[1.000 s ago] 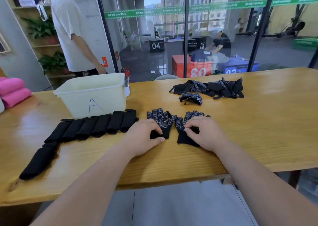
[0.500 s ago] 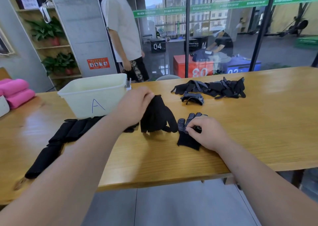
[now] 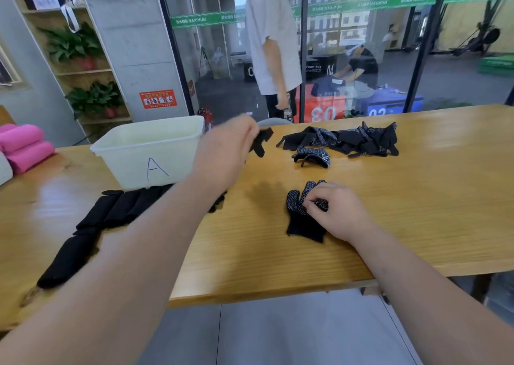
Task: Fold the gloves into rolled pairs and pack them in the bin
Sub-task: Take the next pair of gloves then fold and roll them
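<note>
The left hand (image 3: 225, 153) is up in the air over the table (image 3: 417, 198). Its fingers curl round a black lifted glove (image 3: 261, 142). Only a small bit of that glove sticks out past the fingers, and the hand is blurry, so how tight the hold is cannot be told.

The right hand (image 3: 339, 211) is low on the table. Its fingertips are bunched together and pinch the cloth in the middle of the flat glove (image 3: 297, 225). This glove lies dotted side up. It runs long from the person outward, with the cuff close to the person and the fingers pointing away.

From the left hand, the flat glove is down, to the right and nearer the person. The lifted glove likely has to land on it, lined up the same long way, so the two make a pair to roll.

The bin (image 3: 133, 164) sits just left of the left hand. The rolled pairs (image 3: 116, 211) lie in a row under that arm, not yet in the bin. The pile of loose gloves (image 3: 347, 139) is past the right hand, farther away.
</note>
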`<state>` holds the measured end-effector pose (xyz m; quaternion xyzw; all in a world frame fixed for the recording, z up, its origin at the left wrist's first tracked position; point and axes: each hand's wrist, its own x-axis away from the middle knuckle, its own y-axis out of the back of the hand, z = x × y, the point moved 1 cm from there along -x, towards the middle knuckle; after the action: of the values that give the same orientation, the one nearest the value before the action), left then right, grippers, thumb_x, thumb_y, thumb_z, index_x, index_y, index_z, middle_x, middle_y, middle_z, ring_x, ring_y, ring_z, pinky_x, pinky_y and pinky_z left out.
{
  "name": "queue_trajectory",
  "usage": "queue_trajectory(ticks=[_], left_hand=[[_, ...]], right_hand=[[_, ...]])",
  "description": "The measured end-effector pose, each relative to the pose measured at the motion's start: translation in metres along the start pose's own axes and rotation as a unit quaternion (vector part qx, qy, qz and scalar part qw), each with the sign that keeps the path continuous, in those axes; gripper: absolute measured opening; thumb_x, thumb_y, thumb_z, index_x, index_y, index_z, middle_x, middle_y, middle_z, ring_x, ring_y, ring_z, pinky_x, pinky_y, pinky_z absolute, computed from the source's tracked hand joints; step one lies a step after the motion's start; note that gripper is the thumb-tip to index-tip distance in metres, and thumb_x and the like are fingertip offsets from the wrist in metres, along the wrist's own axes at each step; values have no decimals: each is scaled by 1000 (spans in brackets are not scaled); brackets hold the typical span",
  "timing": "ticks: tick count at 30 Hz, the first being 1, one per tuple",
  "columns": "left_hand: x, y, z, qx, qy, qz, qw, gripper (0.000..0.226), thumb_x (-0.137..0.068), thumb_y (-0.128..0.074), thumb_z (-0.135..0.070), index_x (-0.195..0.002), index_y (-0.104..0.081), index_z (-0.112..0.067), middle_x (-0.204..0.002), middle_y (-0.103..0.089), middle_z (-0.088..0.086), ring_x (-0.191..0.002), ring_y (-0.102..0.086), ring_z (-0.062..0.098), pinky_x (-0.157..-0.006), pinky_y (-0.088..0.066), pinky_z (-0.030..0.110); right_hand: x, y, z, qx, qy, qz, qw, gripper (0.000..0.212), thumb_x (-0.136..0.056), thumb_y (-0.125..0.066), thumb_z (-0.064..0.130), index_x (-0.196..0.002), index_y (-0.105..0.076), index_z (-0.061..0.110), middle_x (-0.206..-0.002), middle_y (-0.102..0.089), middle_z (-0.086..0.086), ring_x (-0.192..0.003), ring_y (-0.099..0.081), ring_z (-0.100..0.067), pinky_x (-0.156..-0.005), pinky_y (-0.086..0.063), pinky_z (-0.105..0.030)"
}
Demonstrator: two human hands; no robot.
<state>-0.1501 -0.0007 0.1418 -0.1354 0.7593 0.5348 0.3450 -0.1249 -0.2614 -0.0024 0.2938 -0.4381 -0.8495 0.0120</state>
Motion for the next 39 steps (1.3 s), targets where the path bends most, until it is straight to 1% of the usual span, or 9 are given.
queue_trajectory(ticks=[5, 10, 15, 18, 22, 25, 29, 34, 39], left_hand=[[68, -69, 12, -80, -30, 244, 966, 26, -112, -39, -43, -105, -58, -27, -99, -61, -9, -91, -63, 21, -75, -54, 42], [89, -84, 17, -33, -21, 205, 978, 27, -108, -46, -49, -109, -64, -30, -109, -61, -12, -107, -56, 12, -79, -51, 34], [95, -89, 17, 16, 26, 254, 967, 44, -107, -51, -46, -149, -54, -30, -163, -42, -10, -152, -35, 14, -119, -37, 35], [90, -87, 17, 12, 36, 279, 959, 45, -107, -50, -44, -150, -54, -30, -160, -46, -11, -147, -40, 14, -114, -41, 34], [78, -87, 15, 33, 59, 226, 972, 43, -108, -47, -46, -146, -56, -29, -153, -53, -7, -142, -45, 16, -111, -46, 41], [70, -101, 12, 6, 69, 260, 963, 63, -111, -37, -53, -166, -28, -25, -175, -20, 1, -163, -10, 23, -130, -20, 47], [73, -122, 14, -52, 84, 379, 920, 80, -107, -20, -69, -170, 0, -24, -177, 11, 3, -163, 14, 24, -133, -1, 46], [64, -123, 12, -26, 113, 362, 925, 74, -109, -18, -64, -170, -10, -23, -178, -2, 4, -164, 4, 26, -132, -3, 48], [54, -139, 15, -40, 127, 333, 934, 67, -112, -17, -54, -170, -7, -22, -178, 2, 5, -163, 8, 27, -132, -2, 49]], right_hand=[[-1, -1, -1, 19, -9, 21, 1000, 10, -96, -67, 36, -93, -76, 34, -100, -68, 21, -102, -58, -7, -110, -46, -41], [-2, -1, -1, 34, -12, 28, 999, 22, -96, -63, 54, -92, -74, 36, -100, -66, 22, -102, -57, -7, -100, -51, -42], [-3, 0, -1, 60, -64, 35, 996, 46, -88, -60, 76, -115, -70, 41, -123, -58, 18, -124, -45, -10, -99, -49, -38], [-4, -2, 0, 100, -91, 77, 988, 65, -90, -58, 75, -141, -61, 35, -145, -52, 11, -140, -40, -15, -111, -46, -41], [-3, 0, -2, 51, -75, 75, 993, 51, -94, -63, 63, -138, -64, 39, -150, -50, 20, -143, -41, -10, -116, -43, -41], [-4, -1, -4, 66, -91, 80, 990, 62, -95, -57, 69, -148, -56, 37, -162, -41, 15, -152, -31, -12, -124, -35, -43], [-8, -6, -2, 128, -95, 150, 976, 72, -98, -46, 72, -161, -38, 38, -173, -24, 8, -161, -16, -17, -130, -18, -40], [-10, -1, -6, 36, -124, 85, 988, 59, -99, -56, 61, -152, -53, 36, -168, -32, 15, -158, -21, -12, -128, -26, -43], [-32, -7, 5, 133, -124, 124, 975, 75, -107, -27, 64, -165, -32, 17, -175, -16, 1, -163, -8, -19, -131, -17, -42]])
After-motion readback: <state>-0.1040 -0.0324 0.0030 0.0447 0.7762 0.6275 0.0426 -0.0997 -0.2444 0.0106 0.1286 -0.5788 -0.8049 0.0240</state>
